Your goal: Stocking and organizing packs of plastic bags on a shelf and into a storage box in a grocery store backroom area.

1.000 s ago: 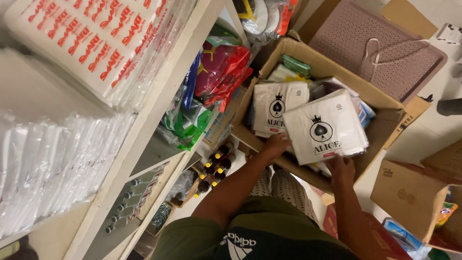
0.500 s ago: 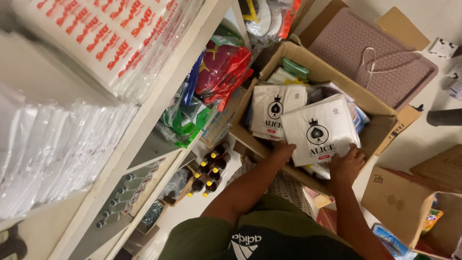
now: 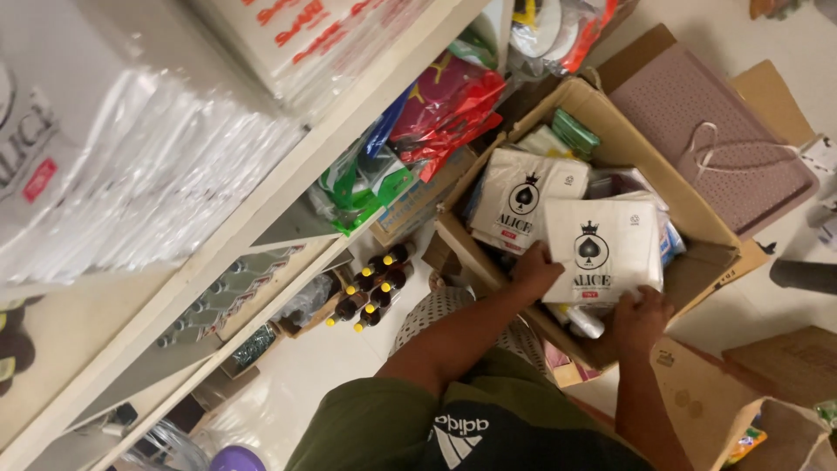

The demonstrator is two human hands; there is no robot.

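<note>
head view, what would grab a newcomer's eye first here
Both hands grip a white packet with a black spade-and-crown emblem, left hand on its left edge, right hand at its lower edge, over an open cardboard box. A second white packet of the same kind lies in the box beside it. To the left, a cluster of dark bottles with yellow caps stands on the floor by the white shelving.

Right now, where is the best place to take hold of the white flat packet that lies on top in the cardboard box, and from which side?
Probably by its two near corners, coming from the person's side. The white packet lies flat and slightly tilted atop the cardboard box, its near edge free. The left hand already holds the near-left edge and the right hand the lower edge; a soft, wide packet likely sags if gripped at one point.
</note>
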